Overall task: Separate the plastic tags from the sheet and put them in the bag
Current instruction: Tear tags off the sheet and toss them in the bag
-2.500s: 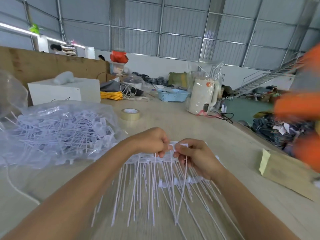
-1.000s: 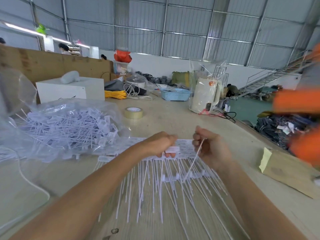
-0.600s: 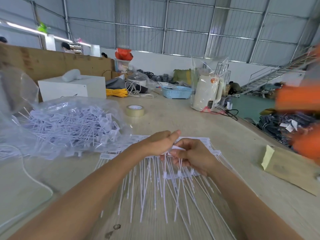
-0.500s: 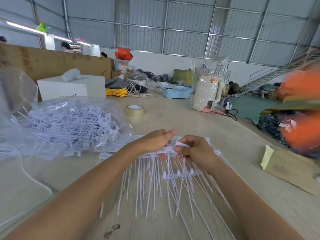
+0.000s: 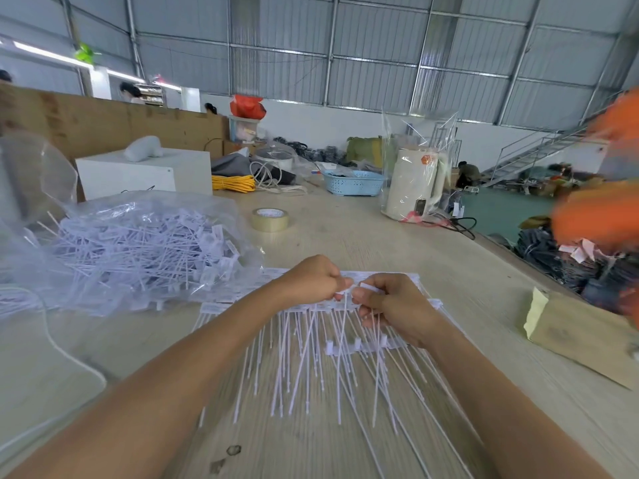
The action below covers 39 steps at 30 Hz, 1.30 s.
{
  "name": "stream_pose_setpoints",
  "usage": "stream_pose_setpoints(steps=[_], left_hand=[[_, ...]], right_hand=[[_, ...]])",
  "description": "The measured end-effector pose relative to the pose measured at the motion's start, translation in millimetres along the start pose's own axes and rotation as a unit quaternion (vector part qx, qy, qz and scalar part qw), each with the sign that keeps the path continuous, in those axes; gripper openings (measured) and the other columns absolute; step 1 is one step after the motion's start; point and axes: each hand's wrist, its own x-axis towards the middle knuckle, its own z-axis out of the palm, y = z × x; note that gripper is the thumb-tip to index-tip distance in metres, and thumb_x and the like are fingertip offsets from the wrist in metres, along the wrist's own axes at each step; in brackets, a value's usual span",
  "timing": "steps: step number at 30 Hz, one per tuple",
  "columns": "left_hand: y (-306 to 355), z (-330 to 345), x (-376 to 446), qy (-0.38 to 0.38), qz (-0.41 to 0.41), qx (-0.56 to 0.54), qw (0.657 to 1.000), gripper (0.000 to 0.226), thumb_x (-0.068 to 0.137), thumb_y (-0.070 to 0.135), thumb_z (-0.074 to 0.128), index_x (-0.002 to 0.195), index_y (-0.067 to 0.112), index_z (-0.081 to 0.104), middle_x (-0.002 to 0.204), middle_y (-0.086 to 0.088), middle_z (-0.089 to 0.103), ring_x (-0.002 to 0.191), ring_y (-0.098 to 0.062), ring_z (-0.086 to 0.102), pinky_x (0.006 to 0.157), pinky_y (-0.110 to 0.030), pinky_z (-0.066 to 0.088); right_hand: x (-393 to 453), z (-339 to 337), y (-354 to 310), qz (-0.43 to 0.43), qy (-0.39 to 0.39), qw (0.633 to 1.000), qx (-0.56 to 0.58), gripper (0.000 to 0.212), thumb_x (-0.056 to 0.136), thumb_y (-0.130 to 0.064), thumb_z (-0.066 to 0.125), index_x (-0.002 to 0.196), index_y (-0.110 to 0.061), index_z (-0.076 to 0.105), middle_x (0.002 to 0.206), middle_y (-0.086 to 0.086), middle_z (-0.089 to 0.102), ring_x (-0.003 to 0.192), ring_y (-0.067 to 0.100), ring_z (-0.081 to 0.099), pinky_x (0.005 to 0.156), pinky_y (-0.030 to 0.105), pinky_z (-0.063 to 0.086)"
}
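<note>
Both my hands meet at the sheet (image 5: 311, 307), near centre: left hand (image 5: 313, 280) pinches its head strip, right hand (image 5: 387, 302) pinches one tag (image 5: 340, 357). Light, whippy tails; I'd grip the stiff head. Bag (image 5: 131, 243) lies far left.

Surface (image 5: 363, 236): pale wood, matt, fine grain. Tags (image 5: 311, 368): thin white plastic, smooth, slight sheen. Bag (image 5: 145, 216): clear plastic film, crinkled, glossy highlights. Tape roll (image 5: 270, 219): translucent tan, glossy. Kettle (image 5: 411, 184): cream plastic, smooth, inside clear glossy wrap. Basket (image 5: 354, 183): light blue perforated plastic. Wall panels (image 5: 380, 63): corrugated grey metal.
</note>
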Motion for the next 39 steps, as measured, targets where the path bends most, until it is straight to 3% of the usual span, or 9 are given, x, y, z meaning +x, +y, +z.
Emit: stream_pose_setpoints(steps=[4, 9, 18, 20, 22, 25, 28, 33, 39], left_hand=[[2.4, 2.1, 3.8, 0.011, -0.042, -0.044, 0.998, 0.044, 0.091, 0.019, 0.058, 0.051, 0.01, 0.043, 0.048, -0.005, 0.037, 0.045, -0.015, 0.033, 0.054, -0.026, 0.029], [0.0, -2.5, 4.3, -0.004, -0.104, -0.12, 0.987, 0.039, 0.089, 0.018, 0.061, 0.054, 0.01, 0.045, 0.043, 0.0, 0.037, 0.04, -0.013, 0.029, 0.046, -0.021, 0.021], [0.6, -12.4, -0.2, -0.2, -0.128, -0.309, 0.921, 0.05, 0.097, 0.012, 0.035, 0.049, 0.017, 0.045, 0.037, 0.009, 0.023, 0.029, -0.004, 0.018, 0.035, -0.017, 0.014], [3.6, -18.0, -2.7, -0.209, -0.081, -0.301, 0.927, 0.056, 0.097, 0.011, 0.037, 0.043, 0.019, 0.048, 0.04, 0.007, 0.026, 0.032, -0.006, 0.021, 0.038, -0.019, 0.017], [4.7, -21.2, -3.3, -0.156, -0.039, -0.225, 0.961, 0.05, 0.097, 0.014, 0.044, 0.048, 0.016, 0.047, 0.046, 0.003, 0.034, 0.039, -0.01, 0.026, 0.046, -0.023, 0.02], [1.0, -15.5, -2.7, -0.104, -0.019, -0.138, 0.985, 0.036, 0.098, 0.014, 0.045, 0.067, 0.004, 0.061, 0.057, -0.003, 0.054, 0.051, -0.012, 0.045, 0.053, -0.024, 0.033], [-1.5, -7.5, -3.6, -0.124, -0.04, -0.088, 0.988, 0.027, 0.093, 0.003, 0.039, 0.086, -0.002, 0.064, 0.069, -0.005, 0.056, 0.061, -0.013, 0.049, 0.053, -0.019, 0.039], [1.2, -6.0, -1.9, -0.082, -0.016, -0.011, 0.996, 0.031, 0.083, -0.01, 0.041, 0.059, 0.008, 0.048, 0.059, -0.008, 0.032, 0.059, -0.019, 0.028, 0.058, -0.028, 0.026], [3.4, 2.4, -1.0, -0.093, -0.005, 0.037, 0.995, 0.018, 0.088, -0.004, 0.044, 0.1, 0.002, 0.057, 0.083, -0.019, 0.052, 0.067, -0.023, 0.05, 0.063, -0.029, 0.038]], right_hand=[[-1.3, 2.8, -0.6, -0.039, 0.027, 0.999, -0.026, 0.014, 0.088, -0.007, 0.063, 0.075, -0.003, 0.061, 0.049, 0.002, 0.06, 0.047, 0.018, 0.058, 0.058, 0.042, 0.056], [-2.2, 7.1, -3.5, -0.106, 0.057, 0.992, -0.048, 0.014, 0.085, 0.0, 0.063, 0.072, -0.001, 0.062, 0.047, 0.003, 0.057, 0.042, 0.018, 0.055, 0.044, 0.031, 0.054], [1.0, -5.7, -2.9, -0.138, 0.137, 0.968, -0.157, 0.018, 0.085, -0.001, 0.063, 0.069, -0.01, 0.062, 0.059, 0.008, 0.058, 0.045, 0.009, 0.055, 0.041, 0.025, 0.05], [1.2, -30.2, 0.6, -0.079, 0.213, 0.97, -0.083, 0.012, 0.087, -0.003, 0.062, 0.075, -0.005, 0.062, 0.062, 0.011, 0.057, 0.044, 0.012, 0.054, 0.04, 0.021, 0.047], [-0.2, -55.8, -3.1, -0.023, 0.262, 0.953, 0.151, 0.016, 0.089, -0.002, 0.058, 0.073, 0.0, 0.058, 0.063, 0.012, 0.052, 0.044, 0.014, 0.05, 0.04, 0.018, 0.044], [0.6, -65.1, -12.6, 0.027, 0.202, 0.919, 0.338, 0.024, 0.094, -0.002, 0.048, 0.07, 0.0, 0.051, 0.067, 0.013, 0.046, 0.036, 0.009, 0.044, 0.038, 0.015, 0.039], [0.7, -38.1, -11.6, 0.082, 0.099, 0.958, 0.256, 0.015, 0.092, -0.005, 0.052, 0.078, -0.002, 0.053, 0.071, 0.011, 0.053, 0.04, 0.01, 0.048, 0.036, 0.015, 0.039], [-3.6, -6.2, -13.6, 0.07, -0.006, 0.994, 0.087, 0.013, 0.087, -0.009, 0.063, 0.074, -0.011, 0.063, 0.072, 0.005, 0.062, 0.066, 0.015, 0.063, 0.047, 0.021, 0.048], [-6.2, 2.7, -5.8, -0.004, 0.006, 0.999, 0.047, 0.011, 0.087, -0.011, 0.063, 0.077, -0.005, 0.063, 0.074, 0.019, 0.06, 0.062, 0.024, 0.058, 0.054, 0.026, 0.05]])
